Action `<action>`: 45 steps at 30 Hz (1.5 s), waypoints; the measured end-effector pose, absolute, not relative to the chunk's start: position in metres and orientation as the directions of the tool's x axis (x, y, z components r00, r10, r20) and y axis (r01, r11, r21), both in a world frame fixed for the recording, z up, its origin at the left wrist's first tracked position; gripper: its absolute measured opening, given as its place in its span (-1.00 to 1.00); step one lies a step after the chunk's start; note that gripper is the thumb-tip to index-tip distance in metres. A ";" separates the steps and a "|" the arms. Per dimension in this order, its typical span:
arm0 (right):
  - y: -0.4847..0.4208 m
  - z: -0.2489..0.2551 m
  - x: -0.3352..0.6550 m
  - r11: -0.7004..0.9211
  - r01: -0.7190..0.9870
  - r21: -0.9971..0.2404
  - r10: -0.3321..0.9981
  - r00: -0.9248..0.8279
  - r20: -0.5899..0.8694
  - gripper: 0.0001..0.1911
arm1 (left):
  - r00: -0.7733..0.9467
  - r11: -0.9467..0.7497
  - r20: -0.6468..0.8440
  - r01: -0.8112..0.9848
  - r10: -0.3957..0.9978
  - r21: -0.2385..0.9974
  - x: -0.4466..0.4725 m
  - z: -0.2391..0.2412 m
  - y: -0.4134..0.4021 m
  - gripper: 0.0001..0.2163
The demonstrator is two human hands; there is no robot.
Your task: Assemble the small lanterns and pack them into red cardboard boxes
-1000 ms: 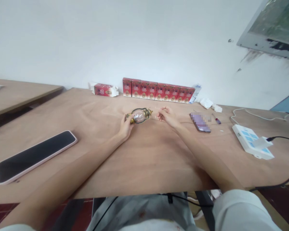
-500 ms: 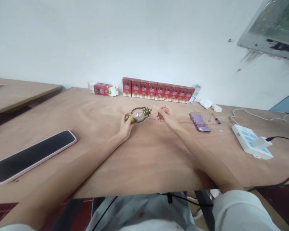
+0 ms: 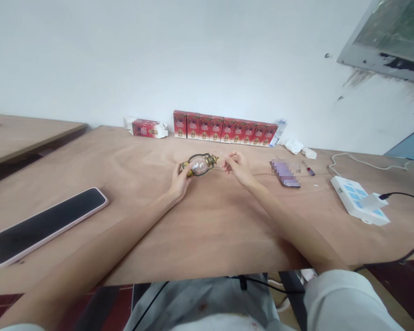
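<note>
A small bronze-coloured lantern (image 3: 199, 164) with a clear glass globe lies on its side above the table, its pointed top towards the right. My left hand (image 3: 181, 180) is closed round its base end. Just beyond the lantern's top, my right hand (image 3: 237, 167) is closed in a pinch, thumb against fingers. Faint glints between the top and those fingertips look like a clear plastic film, whose outline is hard to make out.
Several red boxes (image 3: 224, 128) stand in a row by the wall, with an opened red box (image 3: 148, 128) lying left of them. A phone (image 3: 284, 173), a screwdriver (image 3: 309, 169) and a power strip (image 3: 357, 197) lie right. A pink-edged phone (image 3: 48, 225) lies left.
My right hand has shifted very slightly, and the clear film near its fingers shows less plainly. My left hand keeps hold of the lantern. The whole view has moved a little.
</note>
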State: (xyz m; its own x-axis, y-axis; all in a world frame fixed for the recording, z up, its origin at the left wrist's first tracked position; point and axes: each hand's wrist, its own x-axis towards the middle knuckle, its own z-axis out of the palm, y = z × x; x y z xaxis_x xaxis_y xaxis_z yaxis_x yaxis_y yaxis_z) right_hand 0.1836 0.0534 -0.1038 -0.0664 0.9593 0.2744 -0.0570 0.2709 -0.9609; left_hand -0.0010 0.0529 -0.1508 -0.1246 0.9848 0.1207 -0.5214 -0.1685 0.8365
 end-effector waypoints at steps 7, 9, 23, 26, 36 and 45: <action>0.053 -0.106 0.181 0.314 -0.110 -0.943 0.935 -0.133 0.327 -0.63 | -0.159 -0.183 0.118 -0.504 0.980 0.844 -0.001 -0.153 0.054 -0.64; 0.053 -0.107 0.179 0.315 -0.119 -0.942 0.927 -0.176 0.332 -0.59 | -0.169 -0.187 0.118 -0.493 0.979 0.849 -0.001 -0.153 0.054 -0.62; 0.045 -0.103 0.177 0.306 -0.036 -0.951 0.920 -0.246 0.305 -0.63 | -0.130 -0.300 0.271 -0.328 0.954 0.896 -0.001 -0.159 0.053 -0.63; 0.045 -0.105 0.176 0.316 -0.026 -0.948 0.918 -0.242 0.313 -0.64 | -0.144 -0.304 0.271 -0.311 0.952 0.900 -0.001 -0.160 0.054 -0.64; 0.045 -0.109 0.176 0.370 -0.034 -0.928 0.906 -0.209 0.369 -0.62 | -0.162 -0.247 0.203 -0.335 0.966 0.909 -0.001 -0.159 0.054 -0.64; 0.049 -0.117 0.176 0.387 -0.004 -0.922 0.898 -0.225 0.378 -0.53 | -0.081 -0.146 0.125 -0.344 0.989 0.928 0.000 -0.152 0.048 -0.60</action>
State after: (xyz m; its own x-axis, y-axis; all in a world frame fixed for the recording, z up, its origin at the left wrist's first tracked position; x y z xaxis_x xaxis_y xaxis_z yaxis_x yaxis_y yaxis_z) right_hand 0.1764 0.0493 -0.1167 -0.2250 0.8979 0.3783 -0.0044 0.3873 -0.9219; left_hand 0.0001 0.0483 -0.1522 -0.0809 0.9888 0.1253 -0.3437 -0.1457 0.9277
